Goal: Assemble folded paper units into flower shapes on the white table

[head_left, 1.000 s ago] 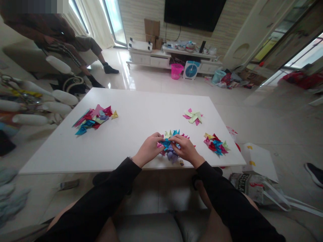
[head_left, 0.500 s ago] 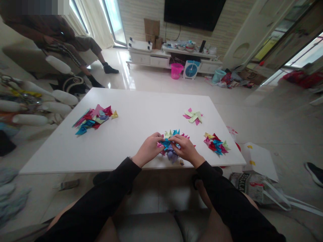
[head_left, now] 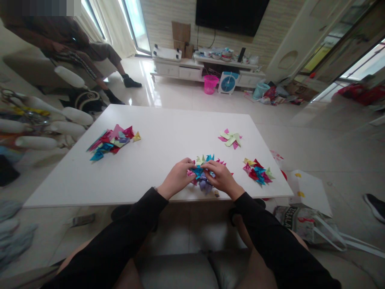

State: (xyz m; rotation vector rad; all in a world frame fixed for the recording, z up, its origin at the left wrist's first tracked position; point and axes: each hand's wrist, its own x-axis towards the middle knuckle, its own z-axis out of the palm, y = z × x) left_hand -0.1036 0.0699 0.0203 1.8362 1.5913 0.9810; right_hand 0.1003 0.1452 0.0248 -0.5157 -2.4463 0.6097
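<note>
Both my hands meet over a pile of small folded paper pieces (head_left: 207, 160) near the front edge of the white table (head_left: 168, 144). My left hand (head_left: 177, 177) is closed, pinching a blue folded paper piece (head_left: 198, 172) from the left. My right hand (head_left: 221, 176) is closed on the same blue piece from the right. A purple folded piece (head_left: 205, 184) lies just below my fingers. Black sleeves cover both forearms.
Other heaps of coloured folded paper lie at the table's left (head_left: 112, 141), far right (head_left: 230, 139) and near right (head_left: 258, 171). A seated person (head_left: 75, 44) is at the far left. White sheets (head_left: 308, 192) and a bag (head_left: 303, 228) lie on the floor to the right.
</note>
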